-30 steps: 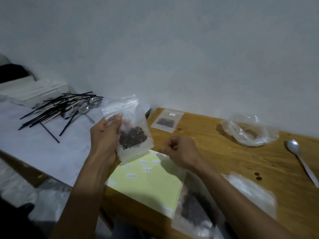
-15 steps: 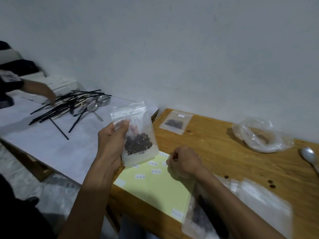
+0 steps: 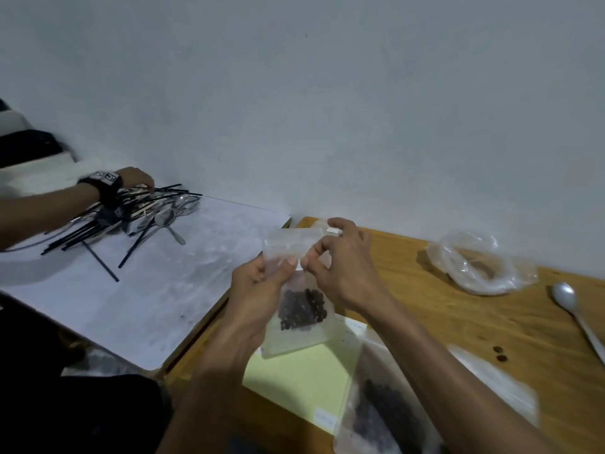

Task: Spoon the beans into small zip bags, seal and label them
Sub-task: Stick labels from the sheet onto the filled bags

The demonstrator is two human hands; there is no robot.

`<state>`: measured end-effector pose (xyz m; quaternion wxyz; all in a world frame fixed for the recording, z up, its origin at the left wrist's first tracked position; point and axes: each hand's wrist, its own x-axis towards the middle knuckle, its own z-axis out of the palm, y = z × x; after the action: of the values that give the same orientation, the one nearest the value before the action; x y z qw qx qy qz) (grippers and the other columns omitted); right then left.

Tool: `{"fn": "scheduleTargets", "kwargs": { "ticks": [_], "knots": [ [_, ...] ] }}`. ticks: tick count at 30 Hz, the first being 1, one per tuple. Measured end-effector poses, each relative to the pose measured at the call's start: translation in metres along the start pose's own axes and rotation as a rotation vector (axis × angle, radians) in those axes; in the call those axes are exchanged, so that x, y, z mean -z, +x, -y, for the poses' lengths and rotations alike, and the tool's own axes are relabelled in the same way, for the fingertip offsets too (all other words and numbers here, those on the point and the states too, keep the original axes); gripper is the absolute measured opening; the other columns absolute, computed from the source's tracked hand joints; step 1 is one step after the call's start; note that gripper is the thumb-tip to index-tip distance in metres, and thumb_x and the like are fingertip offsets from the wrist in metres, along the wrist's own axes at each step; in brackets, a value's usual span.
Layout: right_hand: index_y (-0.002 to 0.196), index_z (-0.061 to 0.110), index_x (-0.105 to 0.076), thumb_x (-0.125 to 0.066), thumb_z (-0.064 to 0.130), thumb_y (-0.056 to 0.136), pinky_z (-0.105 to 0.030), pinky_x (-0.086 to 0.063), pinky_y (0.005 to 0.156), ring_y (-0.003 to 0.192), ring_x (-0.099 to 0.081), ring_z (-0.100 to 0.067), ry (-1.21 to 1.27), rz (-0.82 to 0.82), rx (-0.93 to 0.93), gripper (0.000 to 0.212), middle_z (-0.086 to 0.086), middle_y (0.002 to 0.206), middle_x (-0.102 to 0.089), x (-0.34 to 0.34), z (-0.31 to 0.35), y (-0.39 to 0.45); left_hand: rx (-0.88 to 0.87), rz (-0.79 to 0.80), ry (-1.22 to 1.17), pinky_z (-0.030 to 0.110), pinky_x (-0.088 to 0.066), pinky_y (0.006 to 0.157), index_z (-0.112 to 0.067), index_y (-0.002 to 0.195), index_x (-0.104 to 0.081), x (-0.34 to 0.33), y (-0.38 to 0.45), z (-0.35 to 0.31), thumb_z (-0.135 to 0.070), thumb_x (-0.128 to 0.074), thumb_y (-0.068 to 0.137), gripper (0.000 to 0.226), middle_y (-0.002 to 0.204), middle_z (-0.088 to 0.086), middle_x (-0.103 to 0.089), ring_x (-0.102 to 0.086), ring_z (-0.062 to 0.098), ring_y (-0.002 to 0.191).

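Plastic zip bag (image 3: 296, 290) of dark beans, held up above the yellow label sheet (image 3: 301, 378), sits pinched in the left hand (image 3: 258, 286) while the right hand (image 3: 340, 267) pinches a small white label (image 3: 299, 264) against it. Labelling appears under way; pressing the sticker flat likely follows. Beyond the sheet the wooden bench (image 3: 458, 316) lies open toward the spoon (image 3: 569, 303), its left edge close.

Single view, head-worn wide-angle camera. Looks forward and down from above the near edge of the wooden counter (image 3: 458, 322), facing the pale wall (image 3: 327, 93) behind it. Close range: both forearms enter from the bottom edge. Wall fills the upper half; counter lower right, a white-topped surface (image 3: 147, 290) left of the counter.
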<state>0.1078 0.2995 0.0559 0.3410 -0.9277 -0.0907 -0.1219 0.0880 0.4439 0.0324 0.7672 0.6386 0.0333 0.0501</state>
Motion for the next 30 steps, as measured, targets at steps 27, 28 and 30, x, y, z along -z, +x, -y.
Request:
{"fn": "scheduleTargets", "kwargs": {
  "ticks": [27,28,30],
  "knots": [
    [0.102,0.033,-0.066,-0.084,0.033,0.078,-0.025,-0.055,0.065,0.084,-0.064,-0.008,0.531,-0.22,-0.204,0.03,0.018,0.1,-0.065,0.011,-0.066,-0.018,-0.067,0.053,0.059,0.03,-0.062,0.067,-0.012,0.104,-0.074,-0.065,0.043,0.007,0.0,-0.077,0.084,0.023,0.092,0.004,-0.08,-0.078,0.019,0.083],
    [0.108,0.034,-0.066,-0.085,0.027,0.078,-0.028,-0.058,0.063,0.084,-0.067,-0.012,0.585,-0.171,-0.238,0.036,0.016,0.103,-0.064,0.013,-0.074,-0.017,-0.066,0.066,0.072,0.033,-0.063,0.071,-0.013,0.11,-0.071,-0.07,0.051,0.01,-0.001,-0.079,0.082,0.031,0.097,0.005,-0.08,-0.077,0.02,0.087],
    [0.114,0.031,-0.067,-0.086,0.018,0.078,-0.027,-0.058,0.06,0.083,-0.071,-0.017,0.627,-0.192,-0.315,0.043,0.01,0.106,-0.066,0.016,-0.092,-0.01,-0.069,0.052,0.176,0.038,-0.063,0.077,-0.02,0.123,-0.059,-0.08,0.068,0.02,-0.011,-0.09,0.072,0.061,0.107,0.001,-0.074,-0.075,0.019,0.092]
  ]
}}
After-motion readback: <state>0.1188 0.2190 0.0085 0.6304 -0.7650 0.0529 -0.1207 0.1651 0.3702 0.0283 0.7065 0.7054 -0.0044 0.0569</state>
